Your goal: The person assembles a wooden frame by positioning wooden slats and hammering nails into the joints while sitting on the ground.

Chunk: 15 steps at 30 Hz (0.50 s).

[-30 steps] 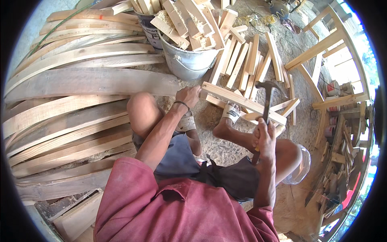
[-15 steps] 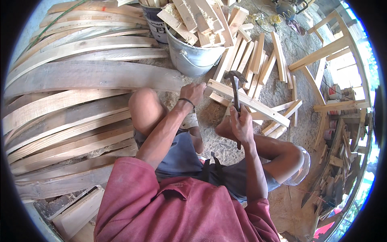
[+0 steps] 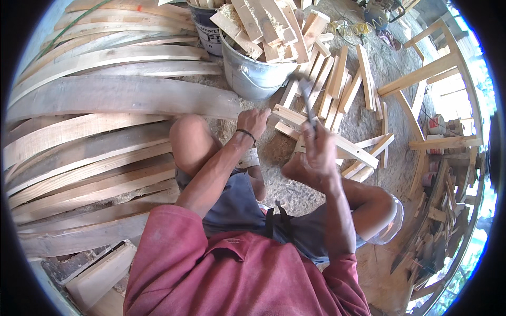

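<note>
My right hand (image 3: 320, 147) is wrapped round the handle of a claw hammer (image 3: 308, 97). Hand and hammer are smeared by motion, the head raised over a pale wooden bar (image 3: 352, 149). This bar slants from my left hand down to the right and has a small dark hole near each end. Closed beside the bar's upper left end is my left hand (image 3: 254, 125), a dark band on its wrist. Its fingertips are hidden, so I cannot tell what they grip. A shorter wooden piece (image 3: 287, 130) lies just below the bar.
Long curved planks (image 3: 121, 97) are stacked on the left. A grey bucket (image 3: 253, 79) of offcuts and shavings stands ahead, a dark bucket (image 3: 208, 31) behind it. Cut wooden pieces (image 3: 365, 79) lie on the floor. A wooden frame (image 3: 421, 73) and scrap wood (image 3: 437, 231) are at right.
My right hand has shifted slightly right with the hammer, whose head has risen and moved away from me. My left hand and the bar stay nearly where they were.
</note>
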{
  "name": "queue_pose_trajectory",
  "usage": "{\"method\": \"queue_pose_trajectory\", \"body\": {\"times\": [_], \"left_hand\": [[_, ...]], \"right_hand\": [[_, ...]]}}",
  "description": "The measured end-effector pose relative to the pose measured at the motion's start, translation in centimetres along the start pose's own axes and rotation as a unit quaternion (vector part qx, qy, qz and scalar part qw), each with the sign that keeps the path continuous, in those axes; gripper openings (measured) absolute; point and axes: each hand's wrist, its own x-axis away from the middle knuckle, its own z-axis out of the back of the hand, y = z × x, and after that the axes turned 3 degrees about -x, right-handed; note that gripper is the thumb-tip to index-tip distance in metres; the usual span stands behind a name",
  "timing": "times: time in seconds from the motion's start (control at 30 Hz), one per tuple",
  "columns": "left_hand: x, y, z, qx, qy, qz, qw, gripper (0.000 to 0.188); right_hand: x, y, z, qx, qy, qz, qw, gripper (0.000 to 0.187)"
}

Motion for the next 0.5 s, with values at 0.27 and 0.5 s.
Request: {"method": "queue_pose_trajectory", "body": {"times": [0.27,0.5], "left_hand": [[0.3,0.2,0.3,-0.022,0.012,-0.005,1.000,0.015],[-0.2,0.6,-0.8,-0.040,0.009,-0.029,0.999,0.014]], "right_hand": [[0.5,-9.3,8.2,-0.366,0.111,0.532,0.756,0.028],[0.5,7.6,-2.6,0.102,-0.067,0.039,0.992,0.033]]}}
